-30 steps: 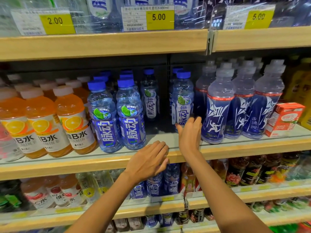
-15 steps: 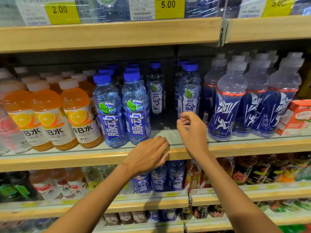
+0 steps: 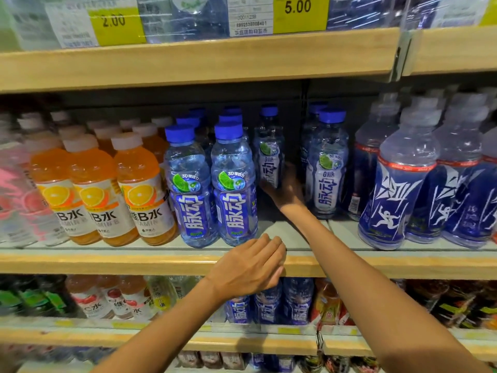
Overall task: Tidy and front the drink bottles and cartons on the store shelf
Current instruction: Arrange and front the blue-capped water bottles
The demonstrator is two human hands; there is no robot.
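My right hand [image 3: 285, 189] is deep in the gap on the middle shelf [image 3: 107, 261]. Its fingers [image 3: 266, 185] are wrapped round the lower body of the set-back blue-capped bottle [image 3: 269, 154], which stands well behind the front-row bottle [image 3: 234, 184] to its left. My left hand [image 3: 250, 267] rests relaxed on the shelf lip, holding nothing. This looks like the fronting step. Next I would pull the bottle straight forward, keeping it upright, until it is level with that front row.
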